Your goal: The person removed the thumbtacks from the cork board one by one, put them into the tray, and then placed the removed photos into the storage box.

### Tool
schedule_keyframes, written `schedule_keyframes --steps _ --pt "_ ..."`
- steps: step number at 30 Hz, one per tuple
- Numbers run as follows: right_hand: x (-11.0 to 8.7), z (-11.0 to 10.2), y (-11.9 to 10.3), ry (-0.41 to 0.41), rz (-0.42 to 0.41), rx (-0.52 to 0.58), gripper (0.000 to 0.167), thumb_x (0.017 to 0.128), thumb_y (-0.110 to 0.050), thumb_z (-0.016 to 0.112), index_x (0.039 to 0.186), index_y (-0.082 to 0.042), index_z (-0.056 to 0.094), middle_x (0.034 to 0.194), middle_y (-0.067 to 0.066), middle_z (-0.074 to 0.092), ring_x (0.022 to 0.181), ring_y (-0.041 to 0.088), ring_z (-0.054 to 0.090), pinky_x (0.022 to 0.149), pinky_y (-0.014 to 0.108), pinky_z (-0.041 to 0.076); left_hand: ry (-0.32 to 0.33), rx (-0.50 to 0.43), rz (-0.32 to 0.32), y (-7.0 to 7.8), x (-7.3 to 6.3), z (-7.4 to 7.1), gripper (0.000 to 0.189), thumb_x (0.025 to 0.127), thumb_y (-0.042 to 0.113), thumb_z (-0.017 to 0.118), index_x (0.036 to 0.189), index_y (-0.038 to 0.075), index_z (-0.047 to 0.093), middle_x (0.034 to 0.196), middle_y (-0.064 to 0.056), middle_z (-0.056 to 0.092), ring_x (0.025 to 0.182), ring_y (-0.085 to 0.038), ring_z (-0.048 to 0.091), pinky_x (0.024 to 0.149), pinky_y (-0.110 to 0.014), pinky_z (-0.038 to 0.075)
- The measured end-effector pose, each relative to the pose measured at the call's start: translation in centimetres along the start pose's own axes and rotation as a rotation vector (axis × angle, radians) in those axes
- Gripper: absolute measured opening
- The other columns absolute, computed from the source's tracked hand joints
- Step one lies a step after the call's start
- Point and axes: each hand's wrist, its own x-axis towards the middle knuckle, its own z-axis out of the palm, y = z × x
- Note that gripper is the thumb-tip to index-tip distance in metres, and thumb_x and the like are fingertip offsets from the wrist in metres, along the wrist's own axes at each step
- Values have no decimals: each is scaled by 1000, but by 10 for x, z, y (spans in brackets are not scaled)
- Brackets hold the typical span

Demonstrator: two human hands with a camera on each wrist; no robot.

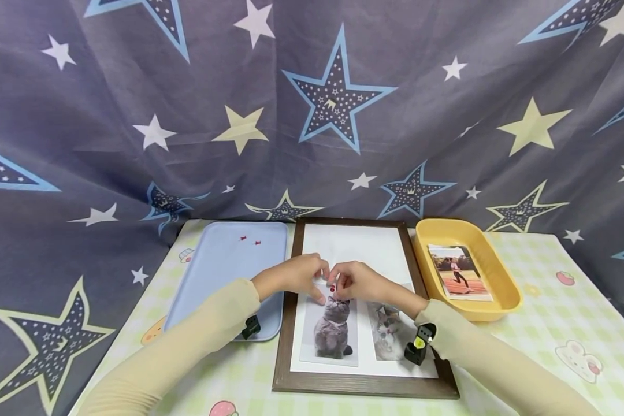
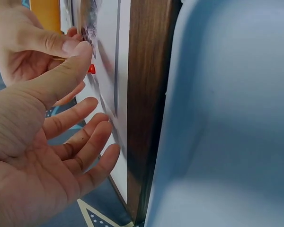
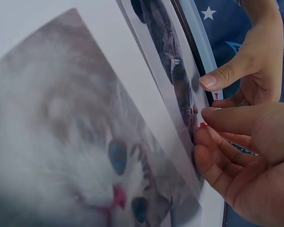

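Right hand [image 1: 363, 281]: fingers pinch a red pushpin [image 3: 202, 125] near the upper end of the grey-cat photo [image 1: 331, 338], which extends below them. Left hand [image 1: 297, 273]: fingers loosely spread beside it. Unsteadied, the photo could skew; an angled pin could slip.

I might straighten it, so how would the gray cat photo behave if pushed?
The gray cat photo would probably bend easily; it looks thin. It seems light, being a flat sheet. Unless pinned, it may slide: the white board beneath looks smooth.
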Motion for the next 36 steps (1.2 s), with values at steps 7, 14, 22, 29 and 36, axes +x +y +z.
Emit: schedule_keyframes --steps 7,14,22,29,36 --pt "4 1 -2 -28 48 -8 17 86 5 71 102 4 66 71 6 64 59 4 52 54 15 43 -23 -26 -11 0 0 0 41 75 23 92 104 8 68 92 -9 59 78 -13 47 67 -25 40" --pt "6 -2 -2 -71 72 27 15 85 9 67 100 5 66 71 6 63 57 6 52 50 17 41 -26 -39 -1 -1 2 3 39 76 23 91 101 8 65 87 -7 59 76 -12 47 65 -23 38" --pt "7 -3 0 -87 90 68 15 86 10 65 101 6 65 69 2 59 56 6 48 51 16 40 -3 -61 5 -2 0 5 38 77 21 91 98 7 64 90 -8 60 77 -12 48 67 -23 40" --pt "3 1 -2 -28 136 6 28 82 4 78 105 5 62 67 3 61 58 5 50 55 16 42 18 -86 32 -3 -2 7 33 77 19 90 97 5 67 90 -10 61 77 -11 46 68 -21 41" --pt "-4 10 -12 78 261 -84 44 75 -6 89 109 0 61 67 0 57 58 8 47 53 18 37 58 -67 98 -3 2 11 22 80 11 85 94 7 68 87 -8 62 77 -9 48 70 -20 42"
